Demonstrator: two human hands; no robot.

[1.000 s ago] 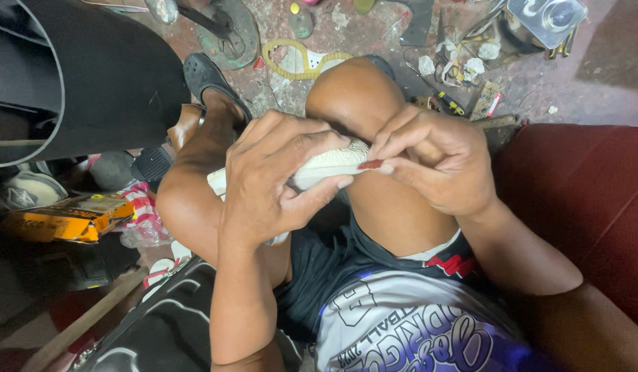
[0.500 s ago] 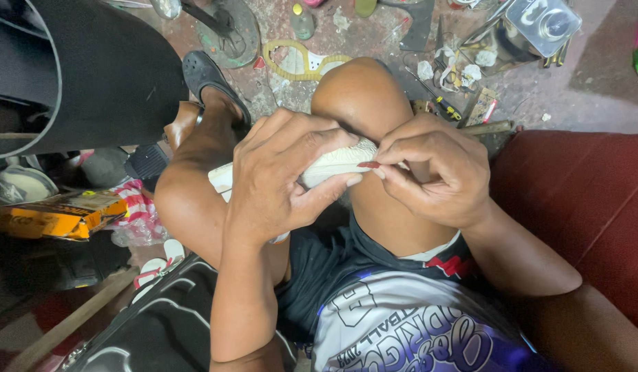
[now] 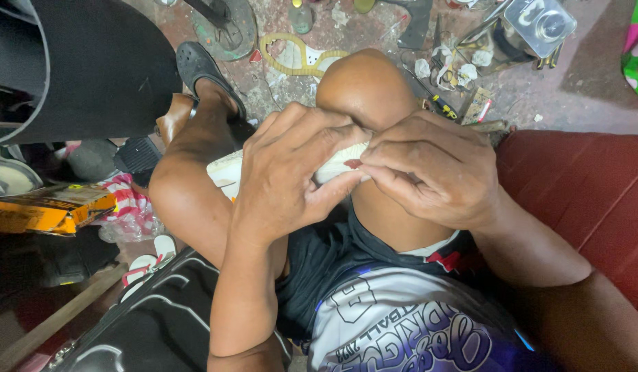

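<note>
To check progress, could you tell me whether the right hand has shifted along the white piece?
No: the right hand still pinches the white piece beside the raised knee, as before.

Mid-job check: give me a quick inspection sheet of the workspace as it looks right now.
Surface: stained concrete floor; red seat at right.
Job's things: white shoe held over the lap, against the knee.
Clutter: yellow sole outline, paper scraps, clear container, orange box.
Hands: left hand wraps the shoe; right hand pinches at its edge.
Cables: nothing seen.
Surroundings: black sandal on the foot, black sheet.
</note>
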